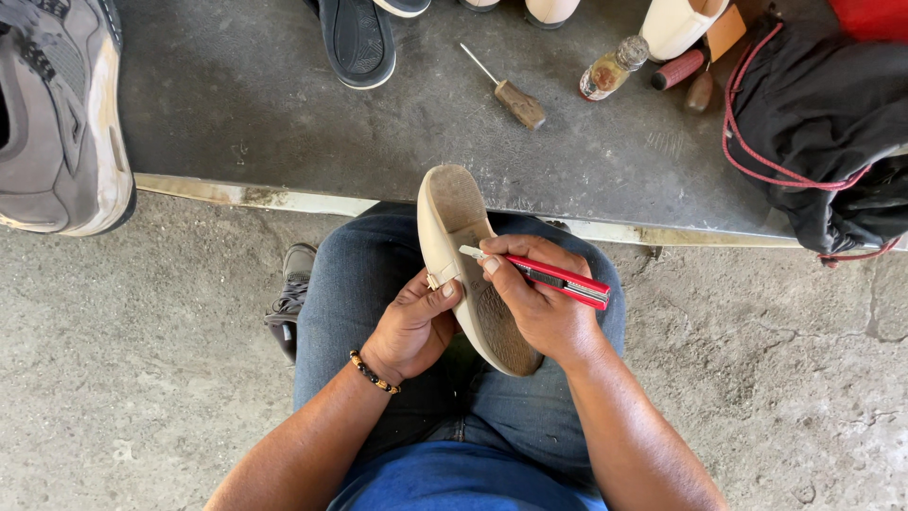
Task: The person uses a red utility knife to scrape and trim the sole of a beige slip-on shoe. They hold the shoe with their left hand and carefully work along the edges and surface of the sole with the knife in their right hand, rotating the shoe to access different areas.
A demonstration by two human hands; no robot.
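A beige flat shoe (454,213) lies sole-up across my lap, toe pointing toward the table. My left hand (413,326) grips its left edge near a small metal buckle; a beaded bracelet circles that wrist. My right hand (537,298) is wrapped around a red utility knife (558,278), whose blade tip rests on the sole near the shoe's middle. The heel end of the shoe is partly hidden under my right hand.
A dark work surface (284,132) ahead carries a grey sneaker (61,114), a black shoe (357,40), a wooden-handled awl (511,95), a small glass bottle (613,68), pale shoe lasts and a black bag with red cord (823,123). Concrete floor lies on both sides.
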